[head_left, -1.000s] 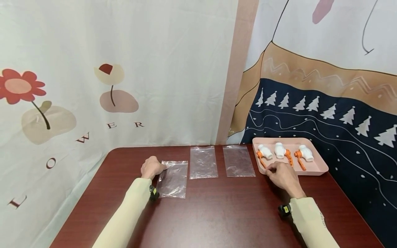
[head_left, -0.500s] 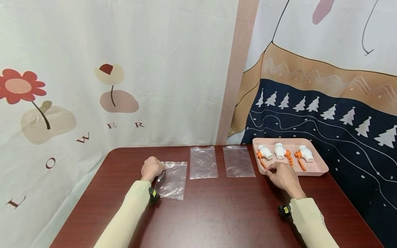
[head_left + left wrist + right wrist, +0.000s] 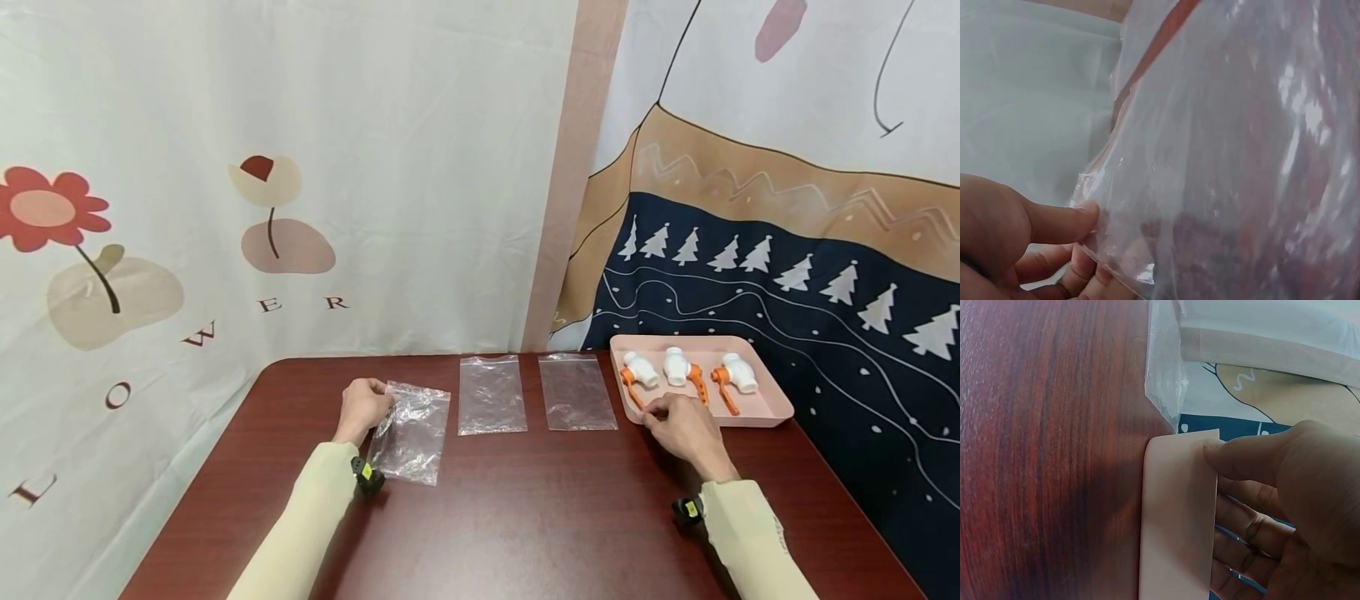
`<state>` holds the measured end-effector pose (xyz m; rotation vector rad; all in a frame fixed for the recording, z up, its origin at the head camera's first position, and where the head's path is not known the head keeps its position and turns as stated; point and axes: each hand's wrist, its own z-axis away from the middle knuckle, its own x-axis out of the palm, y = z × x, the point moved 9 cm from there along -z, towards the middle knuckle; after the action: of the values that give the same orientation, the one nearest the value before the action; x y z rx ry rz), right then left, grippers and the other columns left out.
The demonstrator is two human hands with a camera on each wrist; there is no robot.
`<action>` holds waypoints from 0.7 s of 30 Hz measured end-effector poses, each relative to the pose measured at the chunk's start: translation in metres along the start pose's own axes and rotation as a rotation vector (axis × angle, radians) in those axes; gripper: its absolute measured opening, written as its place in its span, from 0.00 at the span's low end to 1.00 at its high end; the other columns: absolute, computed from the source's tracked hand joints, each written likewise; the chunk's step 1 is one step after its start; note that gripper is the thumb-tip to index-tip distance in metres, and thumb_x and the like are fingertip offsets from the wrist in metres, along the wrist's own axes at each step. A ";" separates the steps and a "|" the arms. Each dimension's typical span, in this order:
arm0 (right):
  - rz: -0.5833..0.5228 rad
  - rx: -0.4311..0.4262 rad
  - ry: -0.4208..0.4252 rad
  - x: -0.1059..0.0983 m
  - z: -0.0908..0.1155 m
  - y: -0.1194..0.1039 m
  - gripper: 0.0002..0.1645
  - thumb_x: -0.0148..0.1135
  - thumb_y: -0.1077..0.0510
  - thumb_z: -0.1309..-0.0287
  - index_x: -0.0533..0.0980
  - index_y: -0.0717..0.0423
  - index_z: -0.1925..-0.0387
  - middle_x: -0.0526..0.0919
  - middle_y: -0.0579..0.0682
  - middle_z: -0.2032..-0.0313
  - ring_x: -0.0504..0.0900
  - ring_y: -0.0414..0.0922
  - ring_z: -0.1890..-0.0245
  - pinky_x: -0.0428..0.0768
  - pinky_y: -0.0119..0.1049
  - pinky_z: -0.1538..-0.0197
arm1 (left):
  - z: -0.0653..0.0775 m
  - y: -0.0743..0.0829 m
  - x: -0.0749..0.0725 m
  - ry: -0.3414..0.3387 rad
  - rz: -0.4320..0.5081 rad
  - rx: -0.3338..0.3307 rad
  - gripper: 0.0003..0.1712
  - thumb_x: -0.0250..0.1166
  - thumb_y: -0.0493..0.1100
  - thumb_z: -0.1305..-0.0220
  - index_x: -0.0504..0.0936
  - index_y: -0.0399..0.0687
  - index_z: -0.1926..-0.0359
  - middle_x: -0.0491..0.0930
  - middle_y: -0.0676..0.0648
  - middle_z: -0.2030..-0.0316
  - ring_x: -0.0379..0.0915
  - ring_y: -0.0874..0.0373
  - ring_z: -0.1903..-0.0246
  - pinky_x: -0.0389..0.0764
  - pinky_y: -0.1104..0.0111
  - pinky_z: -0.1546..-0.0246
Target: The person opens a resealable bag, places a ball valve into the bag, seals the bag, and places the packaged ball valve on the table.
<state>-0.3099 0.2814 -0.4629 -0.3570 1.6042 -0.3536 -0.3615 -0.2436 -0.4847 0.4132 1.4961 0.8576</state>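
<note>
In the head view my left hand (image 3: 362, 410) pinches the upper left corner of a clear zip bag (image 3: 411, 437), whose top edge is raised. The left wrist view shows the thumb and fingers on the corner of this bag (image 3: 1229, 156), a red strip along its mouth. My right hand (image 3: 688, 429) holds the near rim of a pink tray (image 3: 772, 402). In the right wrist view the thumb lies on the outside of the tray wall (image 3: 1179, 519), fingers behind it. Inside the tray lie three white ball valves (image 3: 740, 372) with orange handles.
Two more clear zip bags, a middle one (image 3: 492, 396) and a right one (image 3: 577, 392), lie flat in a row between the hands on the dark red wooden table (image 3: 525, 517). A printed curtain (image 3: 420, 167) hangs directly behind the table's far edge.
The left hand has drawn back slightly, and the held bag's top edge has lifted and tilted, its lower edge shifting left. My right hand and the tray stay in place.
</note>
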 end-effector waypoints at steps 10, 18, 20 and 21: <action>0.012 -0.049 0.045 -0.003 0.002 -0.003 0.08 0.66 0.56 0.40 0.89 0.52 0.66 0.90 0.54 0.61 0.84 0.53 0.61 0.79 0.52 0.58 | 0.004 0.011 -0.009 0.041 0.098 0.063 0.07 0.69 0.42 0.31 0.87 0.42 0.60 0.88 0.42 0.66 0.81 0.57 0.73 0.77 0.70 0.73; 0.015 -0.040 0.030 -0.003 0.001 -0.002 0.08 0.67 0.56 0.39 0.89 0.53 0.64 0.89 0.55 0.60 0.83 0.53 0.60 0.80 0.53 0.57 | 0.017 0.026 -0.013 0.033 0.176 0.107 0.09 0.68 0.45 0.30 0.86 0.43 0.57 0.89 0.41 0.62 0.82 0.57 0.71 0.81 0.69 0.73; 0.013 -0.039 0.028 -0.003 0.002 -0.003 0.08 0.67 0.56 0.39 0.89 0.54 0.64 0.89 0.55 0.60 0.83 0.53 0.61 0.80 0.53 0.57 | 0.020 0.032 -0.016 0.042 0.170 0.132 0.09 0.69 0.46 0.30 0.87 0.45 0.57 0.90 0.43 0.62 0.80 0.59 0.70 0.79 0.70 0.72; 0.013 -0.039 0.027 -0.002 0.001 -0.003 0.08 0.67 0.56 0.39 0.89 0.54 0.64 0.89 0.55 0.60 0.83 0.53 0.61 0.80 0.53 0.57 | 0.022 0.035 -0.017 0.044 0.173 0.144 0.09 0.69 0.47 0.30 0.87 0.46 0.58 0.90 0.43 0.61 0.80 0.60 0.69 0.79 0.70 0.72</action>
<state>-0.3083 0.2798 -0.4596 -0.3725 1.6405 -0.3191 -0.3466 -0.2272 -0.4464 0.6412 1.5851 0.9013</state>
